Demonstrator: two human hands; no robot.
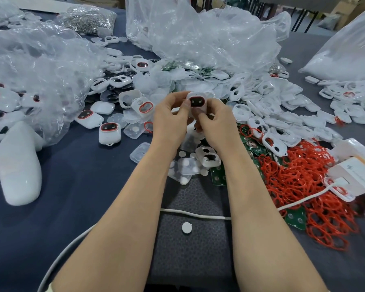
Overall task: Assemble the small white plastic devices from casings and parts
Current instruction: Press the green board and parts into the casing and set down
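Observation:
A small white device (196, 100) with a red-ringed dark window is held up between both hands above the table's middle. My left hand (170, 119) grips its left side, thumb against the window edge. My right hand (216, 121) pinches its right side and bottom. Finished devices (109, 133) lie to the left. Empty white casings (268, 114) are heaped on the right, red rubber rings (303, 182) pile in front of them, and green circuit boards (218, 174) lie beside the rings. Clear inner trays and white round pads (185, 167) sit under my wrists.
Large crumpled plastic bags (198, 32) fill the back and left (30, 81) of the dark blue table (82, 186). A white foam piece (19, 165) lies at left. White boxes (354, 169) stand at right, and a white cable (194, 213) crosses a dark mat (190, 249) with one round pad (186, 227).

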